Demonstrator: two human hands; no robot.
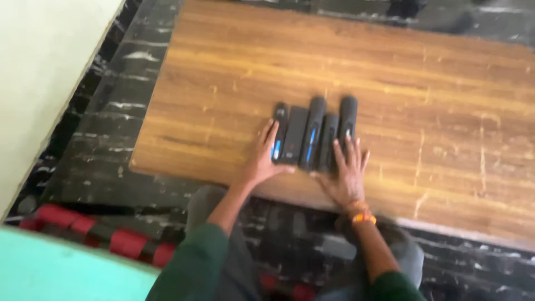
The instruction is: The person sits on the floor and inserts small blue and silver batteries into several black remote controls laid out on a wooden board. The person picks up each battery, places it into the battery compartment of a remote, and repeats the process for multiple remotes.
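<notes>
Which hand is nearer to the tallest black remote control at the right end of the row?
Right. The right hand touches the lower end of the tallest black remote control; the left hand rests at the row's opposite end.

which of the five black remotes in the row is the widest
The second remote from the left, a flat, broad rectangle. The four others are narrower sticks; two of those show a blue stripe. It lies between the left hand and the right hand.

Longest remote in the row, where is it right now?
In the head view, the longest remote lies at the right end of the row of five dark remotes on the wooden table, with the right hand touching its near end.
</notes>
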